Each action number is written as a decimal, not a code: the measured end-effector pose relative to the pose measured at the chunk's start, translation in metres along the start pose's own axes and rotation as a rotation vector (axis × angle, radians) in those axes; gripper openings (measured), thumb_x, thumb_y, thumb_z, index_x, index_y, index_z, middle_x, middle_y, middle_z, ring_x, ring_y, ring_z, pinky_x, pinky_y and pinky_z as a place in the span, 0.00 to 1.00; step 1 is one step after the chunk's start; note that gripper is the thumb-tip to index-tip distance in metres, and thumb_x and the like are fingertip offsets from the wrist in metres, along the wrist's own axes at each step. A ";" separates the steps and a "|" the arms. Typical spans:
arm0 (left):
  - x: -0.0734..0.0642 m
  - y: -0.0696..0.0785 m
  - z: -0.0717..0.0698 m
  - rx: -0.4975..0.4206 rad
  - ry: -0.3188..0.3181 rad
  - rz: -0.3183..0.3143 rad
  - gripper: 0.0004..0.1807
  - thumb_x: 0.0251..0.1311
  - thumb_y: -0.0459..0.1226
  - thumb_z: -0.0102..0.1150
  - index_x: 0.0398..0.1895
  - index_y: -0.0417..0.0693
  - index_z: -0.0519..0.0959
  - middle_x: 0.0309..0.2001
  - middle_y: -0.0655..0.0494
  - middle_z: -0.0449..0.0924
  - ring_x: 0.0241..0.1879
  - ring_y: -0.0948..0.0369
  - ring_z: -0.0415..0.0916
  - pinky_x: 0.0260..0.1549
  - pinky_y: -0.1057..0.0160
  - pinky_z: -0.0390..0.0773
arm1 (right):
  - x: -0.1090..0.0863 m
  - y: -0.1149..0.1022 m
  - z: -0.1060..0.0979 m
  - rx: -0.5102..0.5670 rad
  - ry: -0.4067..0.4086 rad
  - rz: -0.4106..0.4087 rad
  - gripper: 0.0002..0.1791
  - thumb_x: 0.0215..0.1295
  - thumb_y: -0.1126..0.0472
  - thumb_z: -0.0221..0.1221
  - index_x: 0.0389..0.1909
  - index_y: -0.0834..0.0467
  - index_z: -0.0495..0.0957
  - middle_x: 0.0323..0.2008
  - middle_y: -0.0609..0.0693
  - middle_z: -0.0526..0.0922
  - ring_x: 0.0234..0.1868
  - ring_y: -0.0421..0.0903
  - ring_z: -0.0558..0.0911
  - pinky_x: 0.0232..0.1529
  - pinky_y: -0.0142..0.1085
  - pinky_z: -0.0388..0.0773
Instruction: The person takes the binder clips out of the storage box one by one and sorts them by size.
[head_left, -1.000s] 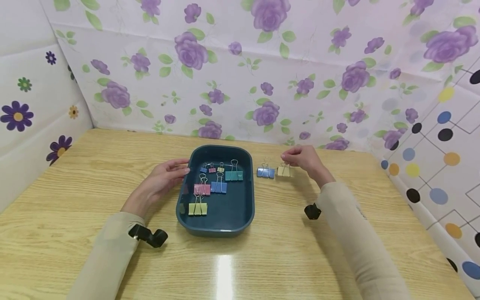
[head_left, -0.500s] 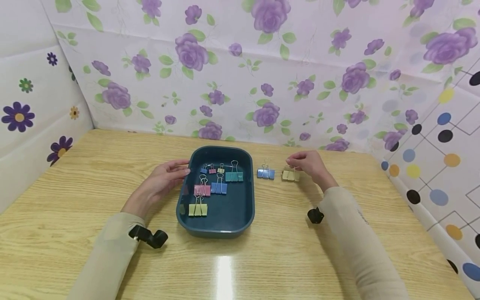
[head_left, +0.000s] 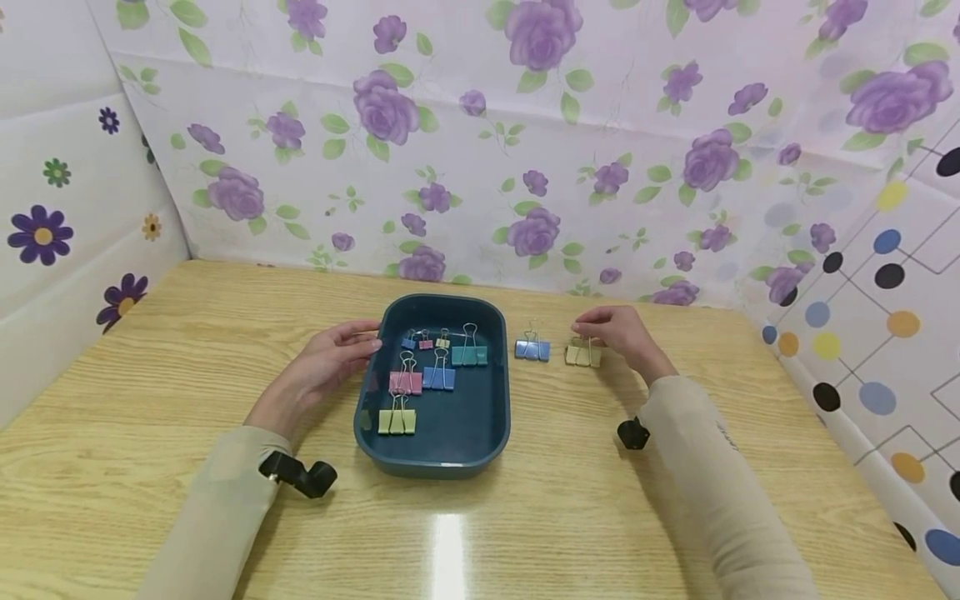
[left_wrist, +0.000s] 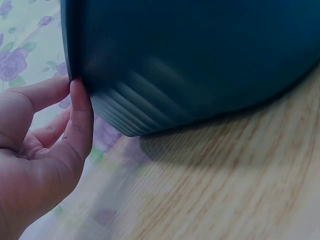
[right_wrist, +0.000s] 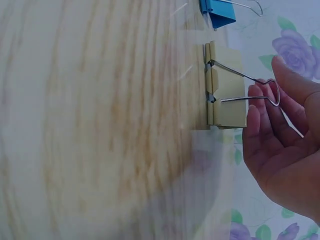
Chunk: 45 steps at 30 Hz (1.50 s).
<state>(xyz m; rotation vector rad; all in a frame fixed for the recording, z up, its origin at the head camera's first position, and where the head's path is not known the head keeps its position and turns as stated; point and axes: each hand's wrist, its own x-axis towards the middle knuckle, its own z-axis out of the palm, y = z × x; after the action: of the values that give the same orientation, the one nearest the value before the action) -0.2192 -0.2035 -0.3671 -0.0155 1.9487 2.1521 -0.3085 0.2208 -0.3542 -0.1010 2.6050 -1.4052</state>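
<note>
A dark teal tray (head_left: 432,469) stands on the table, its rim pinched at the left side between thumb and fingers of my left hand (head_left: 330,358). Close up, that thumb and finger meet at the tray's edge in the left wrist view. Right of the tray, a blue binder clip (head_left: 532,350) stands with its wire handles up. Beside it is a pale yellow binder clip (head_left: 582,356), body down on the table. My right hand (right_wrist: 285,135) is at its wire handles, thumb spread from the fingers, with the wire loop in the gap between them.
Inside the tray are a green binder clip (head_left: 469,356), a larger blue one (head_left: 438,378), a pink one (head_left: 406,383), a yellow one (head_left: 397,422) and several tiny ones (head_left: 426,343). A flowered cloth (head_left: 465,167) hangs behind the wooden table (head_left: 570,500).
My right hand has moved a little to the right with the pale yellow clip, away from the blue clip; its fingers have since loosened. My left hand and the tray have stayed put.
</note>
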 end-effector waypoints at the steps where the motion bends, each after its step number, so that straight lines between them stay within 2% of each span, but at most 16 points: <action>1: 0.000 0.000 0.000 -0.001 -0.003 0.001 0.30 0.68 0.33 0.55 0.70 0.33 0.59 0.53 0.48 0.72 0.45 0.65 0.76 0.47 0.70 0.76 | 0.000 0.000 0.000 -0.005 -0.007 0.002 0.20 0.66 0.57 0.62 0.51 0.67 0.78 0.46 0.60 0.82 0.45 0.51 0.81 0.50 0.43 0.79; 5: 0.000 0.000 0.000 0.003 -0.008 0.005 0.31 0.68 0.33 0.56 0.70 0.33 0.59 0.54 0.48 0.72 0.46 0.65 0.76 0.48 0.70 0.76 | -0.001 -0.002 -0.003 -0.046 -0.006 0.004 0.23 0.68 0.54 0.60 0.55 0.66 0.76 0.52 0.62 0.78 0.53 0.56 0.76 0.55 0.47 0.74; 10: -0.001 0.000 0.001 0.003 -0.007 0.007 0.30 0.68 0.33 0.56 0.70 0.33 0.59 0.53 0.48 0.72 0.46 0.64 0.75 0.47 0.70 0.76 | -0.005 -0.013 -0.004 -0.116 0.038 -0.015 0.24 0.70 0.51 0.57 0.58 0.65 0.75 0.59 0.62 0.74 0.61 0.59 0.70 0.61 0.53 0.66; 18: 0.000 0.000 0.000 0.008 -0.003 0.001 0.30 0.68 0.33 0.55 0.70 0.34 0.58 0.56 0.45 0.70 0.47 0.64 0.75 0.48 0.70 0.75 | -0.010 -0.044 0.013 -0.103 0.084 -0.073 0.22 0.70 0.56 0.57 0.59 0.65 0.75 0.58 0.60 0.75 0.59 0.57 0.73 0.58 0.49 0.71; 23: 0.000 -0.001 -0.001 0.010 0.001 -0.001 0.31 0.68 0.33 0.55 0.70 0.34 0.58 0.57 0.44 0.69 0.47 0.64 0.75 0.49 0.70 0.75 | -0.014 -0.062 0.027 -0.114 0.046 -0.120 0.20 0.69 0.57 0.58 0.57 0.63 0.76 0.55 0.59 0.77 0.56 0.55 0.75 0.56 0.48 0.73; 29: 0.000 -0.001 0.000 -0.001 -0.015 0.016 0.31 0.68 0.33 0.55 0.70 0.33 0.58 0.54 0.47 0.71 0.46 0.64 0.75 0.48 0.70 0.75 | -0.014 -0.081 0.039 -0.197 -0.026 -0.171 0.17 0.68 0.57 0.60 0.53 0.61 0.79 0.51 0.56 0.80 0.51 0.53 0.78 0.53 0.47 0.75; 35: -0.002 -0.001 0.000 -0.025 -0.035 0.034 0.31 0.68 0.32 0.54 0.70 0.31 0.57 0.54 0.46 0.71 0.46 0.65 0.75 0.49 0.69 0.75 | -0.012 -0.105 0.051 -0.263 -0.102 -0.217 0.14 0.65 0.61 0.62 0.48 0.63 0.81 0.45 0.56 0.83 0.47 0.51 0.80 0.50 0.44 0.77; 45: -0.001 -0.001 0.000 -0.013 -0.030 0.023 0.31 0.68 0.33 0.55 0.70 0.33 0.57 0.58 0.42 0.68 0.48 0.64 0.74 0.50 0.69 0.74 | -0.005 -0.133 0.079 -0.285 -0.162 -0.203 0.12 0.64 0.65 0.63 0.47 0.65 0.82 0.43 0.56 0.83 0.44 0.50 0.81 0.47 0.40 0.78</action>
<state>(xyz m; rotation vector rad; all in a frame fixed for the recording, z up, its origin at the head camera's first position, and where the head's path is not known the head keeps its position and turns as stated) -0.2179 -0.2036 -0.3678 0.0370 1.9270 2.1665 -0.2916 0.0831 -0.2849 -0.5084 2.6983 -1.0196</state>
